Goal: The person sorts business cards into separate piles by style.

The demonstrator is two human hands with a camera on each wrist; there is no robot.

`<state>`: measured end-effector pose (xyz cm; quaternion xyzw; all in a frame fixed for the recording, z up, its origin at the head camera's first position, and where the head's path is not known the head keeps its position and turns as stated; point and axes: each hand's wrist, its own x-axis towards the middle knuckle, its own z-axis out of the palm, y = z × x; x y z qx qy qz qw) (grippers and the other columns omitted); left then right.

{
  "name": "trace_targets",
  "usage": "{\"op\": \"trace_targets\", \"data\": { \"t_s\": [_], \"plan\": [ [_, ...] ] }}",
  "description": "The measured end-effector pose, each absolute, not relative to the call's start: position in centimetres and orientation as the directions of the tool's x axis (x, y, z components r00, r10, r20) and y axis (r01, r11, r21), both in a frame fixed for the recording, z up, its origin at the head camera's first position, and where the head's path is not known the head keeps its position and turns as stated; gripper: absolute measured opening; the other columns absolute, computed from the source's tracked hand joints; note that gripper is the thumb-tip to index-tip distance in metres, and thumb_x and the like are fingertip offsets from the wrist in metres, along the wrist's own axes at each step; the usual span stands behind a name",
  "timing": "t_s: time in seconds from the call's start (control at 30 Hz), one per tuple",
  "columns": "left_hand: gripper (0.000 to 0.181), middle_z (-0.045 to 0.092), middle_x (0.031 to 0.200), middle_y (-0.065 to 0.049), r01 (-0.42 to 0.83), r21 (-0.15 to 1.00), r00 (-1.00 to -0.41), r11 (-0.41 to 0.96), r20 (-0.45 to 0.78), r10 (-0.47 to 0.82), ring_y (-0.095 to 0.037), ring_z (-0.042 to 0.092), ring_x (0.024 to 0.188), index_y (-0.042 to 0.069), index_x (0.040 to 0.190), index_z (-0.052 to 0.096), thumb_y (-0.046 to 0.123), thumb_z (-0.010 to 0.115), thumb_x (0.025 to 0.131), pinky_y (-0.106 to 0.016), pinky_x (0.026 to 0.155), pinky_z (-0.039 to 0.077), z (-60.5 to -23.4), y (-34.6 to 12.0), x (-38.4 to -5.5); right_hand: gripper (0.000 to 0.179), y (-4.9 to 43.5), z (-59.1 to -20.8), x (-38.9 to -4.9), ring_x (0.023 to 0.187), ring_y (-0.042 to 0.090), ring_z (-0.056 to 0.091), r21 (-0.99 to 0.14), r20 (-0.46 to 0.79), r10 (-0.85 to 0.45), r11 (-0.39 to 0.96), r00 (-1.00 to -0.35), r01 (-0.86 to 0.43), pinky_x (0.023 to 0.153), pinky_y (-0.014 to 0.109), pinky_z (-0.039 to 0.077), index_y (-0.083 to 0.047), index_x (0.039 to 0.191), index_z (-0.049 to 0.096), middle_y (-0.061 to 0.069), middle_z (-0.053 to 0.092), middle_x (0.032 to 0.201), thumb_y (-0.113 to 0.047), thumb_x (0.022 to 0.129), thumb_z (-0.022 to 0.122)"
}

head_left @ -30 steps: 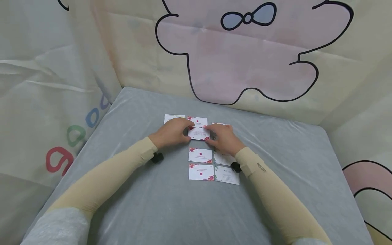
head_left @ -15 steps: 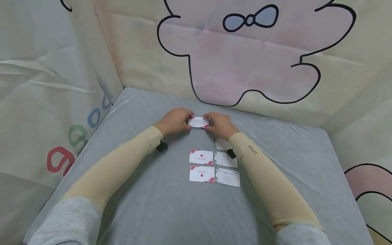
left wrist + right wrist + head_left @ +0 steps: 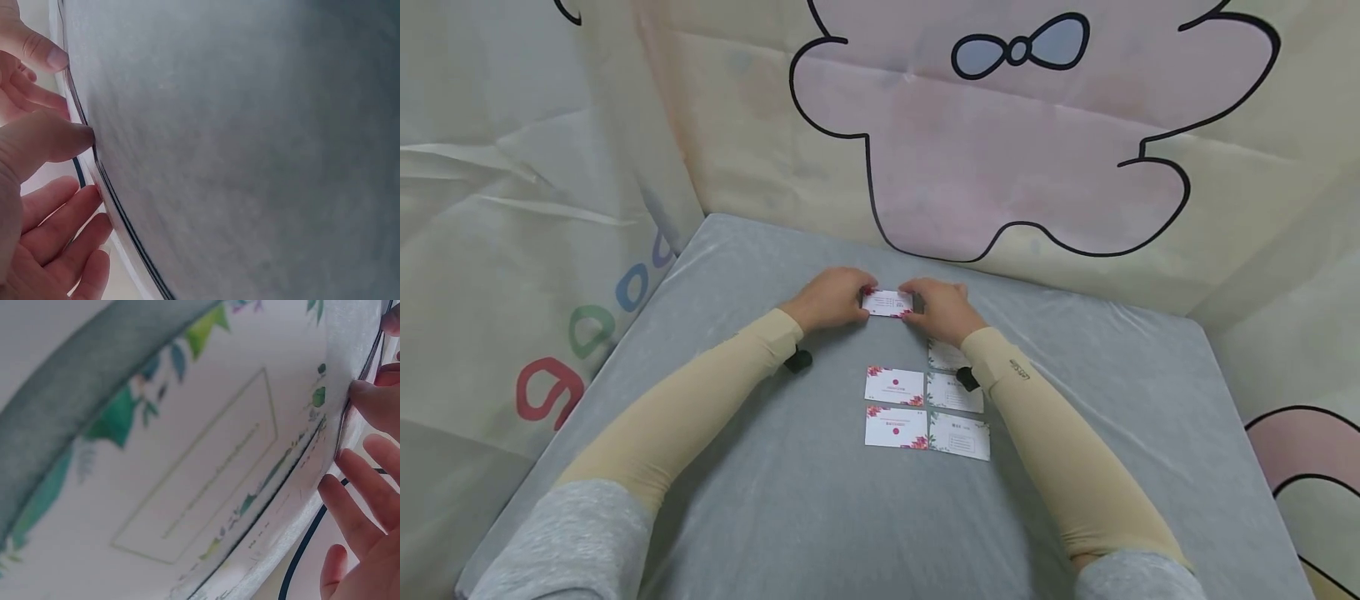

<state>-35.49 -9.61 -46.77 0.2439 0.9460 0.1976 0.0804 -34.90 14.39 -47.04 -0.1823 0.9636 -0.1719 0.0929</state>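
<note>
A white business card (image 3: 887, 302) with red flowers at its corners lies between my two hands toward the back of the table. My left hand (image 3: 831, 297) pinches its left end between thumb and fingers. The right hand (image 3: 943, 307) does the same at the right end. In the left wrist view the left thumb (image 3: 65, 137) sits on the near edge, with fingers beyond it. The right wrist view has the right thumb (image 3: 375, 409) at that edge. Below the right hand lies a card (image 3: 946, 354) with green leaves, partly covered by the wrist.
Two red-flowered cards (image 3: 895, 386) lie in a column nearer the person. To their right are two green-leaf cards (image 3: 959, 435), the upper one partly under the right wrist's camera (image 3: 967, 379). A grey cloth covers the table (image 3: 760, 500); printed curtains (image 3: 1015, 167) stand behind it.
Both hands have moved away from the person with the pinched card, over the spot where another red-flowered card showed. Between the last two frames the hands barely move.
</note>
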Motion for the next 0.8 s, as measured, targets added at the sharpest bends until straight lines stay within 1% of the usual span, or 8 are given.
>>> {"op": "trace_targets", "data": {
  "t_s": [0.4, 0.57, 0.7, 0.8],
  "plan": [
    [0.053, 0.072, 0.141, -0.010, 0.420, 0.412, -0.876, 0.809, -0.047, 0.479, -0.027, 0.065, 0.129, 0.008, 0.146, 0.066, 0.021, 0.079, 0.096, -0.047, 0.119, 0.050, -46.8, -9.3, -35.3, 0.054, 14.6, -47.4, -35.1, 0.151, 0.027, 0.052, -0.362, -0.110, -0.382, 0.875, -0.918, -0.321, 0.118, 0.060, 0.028, -0.018, 0.150, 0.063, 0.006, 0.061, 0.158, -0.034, 0.101, 0.077],
    [0.057, 0.069, 0.145, -0.012, 0.468, 0.384, -0.863, 0.796, 0.007, 0.504, -0.031, 0.062, 0.136, 0.006, 0.146, 0.065, 0.025, 0.078, 0.095, -0.049, 0.123, 0.046, -46.8, -9.5, -34.6, 0.053, 14.9, -47.4, -34.9, 0.150, 0.029, 0.053, -0.370, -0.097, -0.399, 0.865, -0.912, -0.338, 0.116, 0.062, 0.029, -0.016, 0.150, 0.063, 0.007, 0.061, 0.158, -0.033, 0.102, 0.077],
    [0.061, 0.066, 0.149, -0.012, 0.514, 0.399, -0.837, 0.759, 0.039, 0.545, -0.031, 0.059, 0.143, 0.005, 0.147, 0.064, 0.030, 0.079, 0.093, -0.048, 0.125, 0.043, -46.7, -9.9, -32.9, 0.055, 15.7, -46.9, -33.4, 0.152, 0.030, 0.052, -0.370, -0.092, -0.419, 0.857, -0.903, -0.360, 0.117, 0.063, 0.028, -0.015, 0.151, 0.061, 0.008, 0.060, 0.158, -0.035, 0.102, 0.076],
    [0.064, 0.064, 0.151, -0.011, 0.527, 0.437, -0.814, 0.729, 0.013, 0.581, -0.028, 0.058, 0.144, 0.006, 0.149, 0.062, 0.034, 0.080, 0.094, -0.045, 0.125, 0.044, -46.8, -10.4, -30.7, 0.058, 16.4, -46.5, -31.0, 0.151, 0.029, 0.053, -0.369, -0.094, -0.442, 0.848, -0.892, -0.381, 0.118, 0.064, 0.026, -0.017, 0.151, 0.062, 0.007, 0.062, 0.156, -0.039, 0.100, 0.078]
  ]
}}
